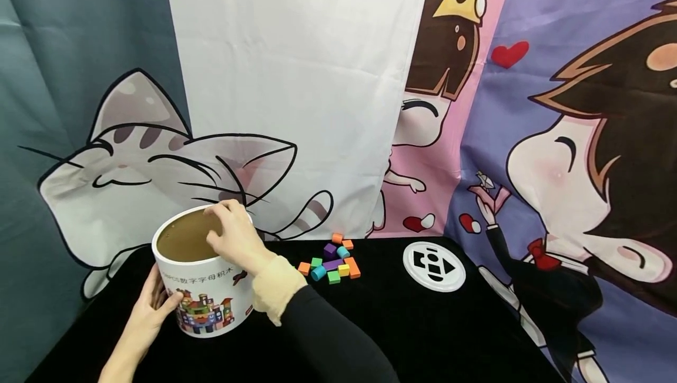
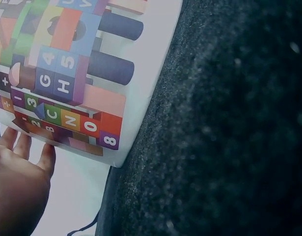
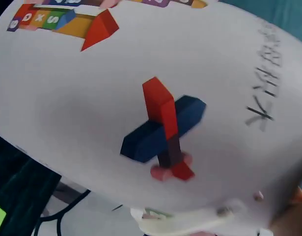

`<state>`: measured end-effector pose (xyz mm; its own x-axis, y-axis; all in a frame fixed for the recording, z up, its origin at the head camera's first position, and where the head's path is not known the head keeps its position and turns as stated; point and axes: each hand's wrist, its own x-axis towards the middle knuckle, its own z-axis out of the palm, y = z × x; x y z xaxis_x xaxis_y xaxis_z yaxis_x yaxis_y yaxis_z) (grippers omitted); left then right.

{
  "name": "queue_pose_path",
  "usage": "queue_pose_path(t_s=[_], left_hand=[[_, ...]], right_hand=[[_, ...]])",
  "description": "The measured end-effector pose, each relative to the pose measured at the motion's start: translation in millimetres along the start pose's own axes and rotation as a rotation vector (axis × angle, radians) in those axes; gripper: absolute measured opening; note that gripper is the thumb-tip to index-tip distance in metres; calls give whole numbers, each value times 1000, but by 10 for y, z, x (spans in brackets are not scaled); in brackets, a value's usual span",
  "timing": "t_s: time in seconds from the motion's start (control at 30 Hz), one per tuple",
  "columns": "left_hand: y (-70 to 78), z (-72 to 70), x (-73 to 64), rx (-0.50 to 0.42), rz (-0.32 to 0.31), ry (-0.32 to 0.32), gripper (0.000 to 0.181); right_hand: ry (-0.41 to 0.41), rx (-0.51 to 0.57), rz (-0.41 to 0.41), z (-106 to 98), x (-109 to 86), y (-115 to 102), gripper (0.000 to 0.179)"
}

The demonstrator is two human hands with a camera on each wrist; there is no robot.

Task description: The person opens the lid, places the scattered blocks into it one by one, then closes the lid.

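A round white tub (image 1: pixel 206 301) with printed block pictures stands at the left of the black cloth, its open top facing up. My left hand (image 1: pixel 145 312) holds its left side, thumb on the front and the other fingers round the side. In the left wrist view, fingertips (image 2: pixel 47 156) touch the printed wall low down. My right hand (image 1: pixel 235 236) reaches over the rim from the right, fingers loosely bent above the opening, with nothing visible between them. Tan shows inside the tub; its bottom is hidden. The right wrist view is mostly filled by the tub's wall (image 3: pixel 92 98).
Several coloured blocks (image 1: pixel 333 265) lie in a loose cluster right of the tub. Farther right lies a round white lid (image 1: pixel 453 277) with shaped holes. Behind the black cloth (image 1: pixel 412 330) hangs a printed cartoon curtain (image 1: pixel 296 77).
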<state>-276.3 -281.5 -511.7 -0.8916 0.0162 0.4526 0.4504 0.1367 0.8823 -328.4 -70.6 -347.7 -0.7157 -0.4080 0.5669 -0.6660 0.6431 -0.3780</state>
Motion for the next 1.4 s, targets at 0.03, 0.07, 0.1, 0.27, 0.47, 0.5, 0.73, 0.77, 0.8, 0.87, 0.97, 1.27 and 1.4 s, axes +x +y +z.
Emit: queue_pose_path(t_s=[0.03,0.07,0.1,0.27,0.47,0.5,0.73,0.77,0.8,0.87,0.97,1.27,1.4], left_hand=[[-10,11,-15,5,-10,1,84],[-22,18,-33,4,-20,4,84],[-33,19,-52,12,-30,7,84],[-71,-3,-107,-9,-54,15,83],[-50,-60,-112,-28,-36,22,83],[-44,-65,-105,-19,-37,21,83],[-4,-74,-39,-21,-22,0,83],[-3,-70,-31,-20,-19,-1,83],[-2,-64,-24,-17,-16,-4,83],[-3,-43,-13,-7,-13,-13,82],[-10,-14,14,-1,-17,-20,83],[-23,-8,50,-49,-16,-19,83],[-36,-3,41,-68,-18,-22,83]], right_hand=[[8,44,-20,-32,-56,33,38],[21,74,-43,-64,-113,69,40],[41,96,-64,-89,-175,110,40],[134,155,-28,-212,-570,319,35],[41,167,166,-306,-1060,639,28],[28,152,198,-311,-1120,703,28],[-37,91,379,-156,-1467,975,26],[-55,66,387,-114,-1502,990,26],[-77,35,391,-71,-1533,1002,26],[-118,-18,398,-8,-1576,1011,27],[-167,-57,401,36,-1607,1011,29],[-272,-98,453,113,-1706,1160,28],[-276,-86,437,127,-1730,1208,26]])
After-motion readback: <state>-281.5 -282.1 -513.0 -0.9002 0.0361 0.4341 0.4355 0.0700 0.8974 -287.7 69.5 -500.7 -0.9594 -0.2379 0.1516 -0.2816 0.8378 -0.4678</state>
